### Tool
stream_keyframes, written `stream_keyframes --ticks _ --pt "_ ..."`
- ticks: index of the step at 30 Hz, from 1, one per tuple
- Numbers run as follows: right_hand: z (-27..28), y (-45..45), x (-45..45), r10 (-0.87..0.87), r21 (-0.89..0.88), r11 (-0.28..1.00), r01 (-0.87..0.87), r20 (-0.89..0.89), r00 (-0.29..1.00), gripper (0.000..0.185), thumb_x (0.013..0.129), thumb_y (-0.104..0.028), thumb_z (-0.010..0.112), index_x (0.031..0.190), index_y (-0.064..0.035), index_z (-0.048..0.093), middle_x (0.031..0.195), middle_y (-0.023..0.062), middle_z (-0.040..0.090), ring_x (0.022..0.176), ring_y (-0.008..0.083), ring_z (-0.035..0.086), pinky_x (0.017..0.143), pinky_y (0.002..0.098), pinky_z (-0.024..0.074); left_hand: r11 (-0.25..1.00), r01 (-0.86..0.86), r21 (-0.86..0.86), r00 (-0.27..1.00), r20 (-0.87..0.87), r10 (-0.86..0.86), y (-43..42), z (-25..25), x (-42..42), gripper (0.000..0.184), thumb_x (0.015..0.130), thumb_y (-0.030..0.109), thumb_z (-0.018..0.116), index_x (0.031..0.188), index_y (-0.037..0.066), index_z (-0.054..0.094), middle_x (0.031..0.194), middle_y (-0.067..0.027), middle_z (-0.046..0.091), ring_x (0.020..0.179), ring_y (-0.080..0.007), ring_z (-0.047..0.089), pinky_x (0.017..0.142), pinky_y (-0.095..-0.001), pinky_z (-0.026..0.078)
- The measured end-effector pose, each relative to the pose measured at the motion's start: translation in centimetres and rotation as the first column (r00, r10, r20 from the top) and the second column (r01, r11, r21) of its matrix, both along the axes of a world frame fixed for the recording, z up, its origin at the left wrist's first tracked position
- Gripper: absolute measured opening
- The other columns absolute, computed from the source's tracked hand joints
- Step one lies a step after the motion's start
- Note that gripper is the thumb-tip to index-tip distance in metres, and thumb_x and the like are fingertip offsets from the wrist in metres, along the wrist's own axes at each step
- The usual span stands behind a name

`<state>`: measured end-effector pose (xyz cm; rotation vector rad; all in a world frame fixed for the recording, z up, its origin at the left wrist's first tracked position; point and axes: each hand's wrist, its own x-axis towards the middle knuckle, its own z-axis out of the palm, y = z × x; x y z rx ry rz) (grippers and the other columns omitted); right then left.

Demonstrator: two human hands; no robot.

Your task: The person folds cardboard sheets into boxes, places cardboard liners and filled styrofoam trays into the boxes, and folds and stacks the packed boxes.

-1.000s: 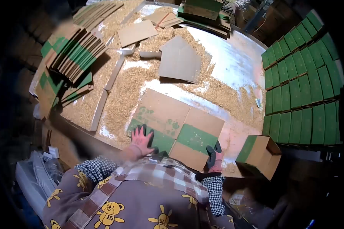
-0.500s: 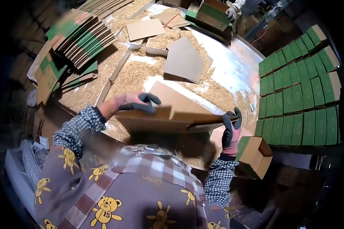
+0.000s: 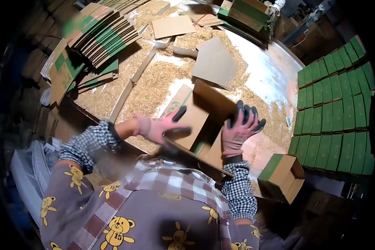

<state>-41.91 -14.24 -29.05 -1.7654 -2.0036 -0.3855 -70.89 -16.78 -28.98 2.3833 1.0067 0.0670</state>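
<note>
Cardboard carton (image 3: 214,100), half open and printed green in places, lies at the near edge of the worktop (image 3: 268,68), between the person's hands. Beneath its left side shows a flat cardboard sheet (image 3: 180,99); just beyond are loose shavings (image 3: 148,89). The left hand (image 3: 158,128) is spread beside the near panel, thumb and fingers apart, not closed around anything; the right hand (image 3: 237,134) has its fingers fanned over the right end. Whether either presses on the board, I cannot tell.

The carton looks light and fairly stiff along its flat panels, but soft at the creases, so it would probably fold or skew if pushed at 1 corner. Its broad walls seem the best hold: 2 opposite panels, palms flat, near the folds, where the board resists bending. Thin cut edges could buckle under a pinch, and gloves on dusty board might slide slightly.
</note>
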Motion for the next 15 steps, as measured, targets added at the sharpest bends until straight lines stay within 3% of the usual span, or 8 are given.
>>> stream_keyframes --ticks 1,2,4,9,10,12,13,15 --pt "1.1 0.9 0.7 0.029 -0.007 1.000 -0.029 -0.069 0.997 0.055 0.070 -0.030 0.072 0.121 -0.0169 0.057 0.128 0.0117 0.047 0.126 0.0274 0.040 0.111 0.0575 0.0162 0.989 -0.098 -0.108 0.902 0.411 0.135 0.1 -2.3 -0.1 0.097 0.069 0.039 0.079 0.149 0.022 0.027 0.153 -0.0219 0.016 0.138 -0.0409 0.027 0.113 -0.0450 0.027" --pt "3.7 1.1 1.2 0.107 -0.133 0.984 -0.120 -0.097 0.989 0.055 0.072 -0.031 0.071 0.121 -0.0118 0.057 0.125 0.0117 0.048 0.126 0.0264 0.040 0.111 0.0564 0.0175 0.901 -0.301 -0.312 0.813 0.409 0.413 0.4 -2.2 0.2 0.102 0.069 0.047 0.078 0.149 0.012 0.025 0.152 -0.0222 0.017 0.138 -0.0417 0.025 0.113 -0.0457 0.025" --pt "3.1 -1.9 1.0 0.129 -0.248 0.951 -0.183 -0.219 0.967 0.068 0.070 -0.037 0.073 0.127 -0.0058 0.051 0.132 0.0148 0.045 0.131 0.0293 0.036 0.113 0.0543 0.0154 0.724 -0.653 -0.221 0.665 0.291 0.688 0.4 -5.6 0.8 0.102 0.068 0.049 0.079 0.147 0.009 0.028 0.150 -0.0224 0.023 0.138 -0.0383 0.027 0.113 -0.0418 0.027" --pt "2.6 -8.6 0.6 0.298 -0.652 0.728 -0.212 0.022 0.954 0.107 0.063 -0.046 0.080 0.144 -0.0004 0.028 0.149 0.0201 0.027 0.141 0.0391 0.020 0.116 0.0531 0.0121 0.682 -0.329 -0.653 0.525 0.474 0.707 -2.0 -6.7 0.6 0.058 0.096 0.028 0.051 0.145 0.003 0.033 0.143 -0.0099 0.043 0.129 -0.0187 0.042 0.109 -0.0318 0.032" --pt "1.3 -9.2 1.6 0.317 -0.648 0.725 -0.232 0.015 0.948 0.107 0.063 -0.046 0.080 0.144 -0.0004 0.028 0.149 0.0201 0.027 0.141 0.0391 0.020 0.116 0.0531 0.0121 0.710 -0.404 -0.576 0.616 0.403 0.677 -2.1 -9.6 0.3 0.048 0.101 0.019 0.043 0.145 0.004 0.033 0.146 -0.0082 0.040 0.130 -0.0166 0.041 0.108 -0.0308 0.035" --pt "-1.5 -10.2 3.0 0.203 -0.109 0.918 -0.381 -0.698 0.687 0.105 0.066 -0.038 0.081 0.145 0.0006 0.025 0.151 0.0193 0.025 0.141 0.0378 0.020 0.116 0.0485 0.0172 0.659 -0.113 -0.743 0.107 0.651 0.752 -1.1 -8.4 2.7 0.049 0.099 0.016 0.049 0.144 0.006 0.035 0.141 -0.0074 0.044 0.125 -0.0137 0.045 0.104 -0.0292 0.040" --pt "-1.6 -9.8 1.8 0.100 -0.190 0.920 -0.343 -0.732 0.674 0.105 0.066 -0.035 0.082 0.146 0.0004 0.023 0.150 0.0191 0.026 0.140 0.0360 0.022 0.115 0.0451 0.0200 0.639 0.114 -0.760 -0.209 0.611 0.764 0.3 -4.5 4.4 0.049 0.097 0.014 0.053 0.143 0.007 0.037 0.137 -0.0069 0.047 0.121 -0.0125 0.048 0.101 -0.0283 0.042" --pt "-1.7 -10.7 1.3 -0.084 -0.390 0.856 -0.340 -0.753 0.653 0.100 0.072 -0.031 0.078 0.148 0.0000 0.020 0.149 0.0191 0.028 0.138 0.0326 0.028 0.115 0.0400 0.0229 0.850 -0.138 -0.509 -0.002 0.858 0.514 3.2 3.8 4.1 0.040 0.092 0.013 0.059 0.130 0.005 0.050 0.121 -0.0055 0.058 0.109 -0.0133 0.055 0.095 -0.0295 0.047"
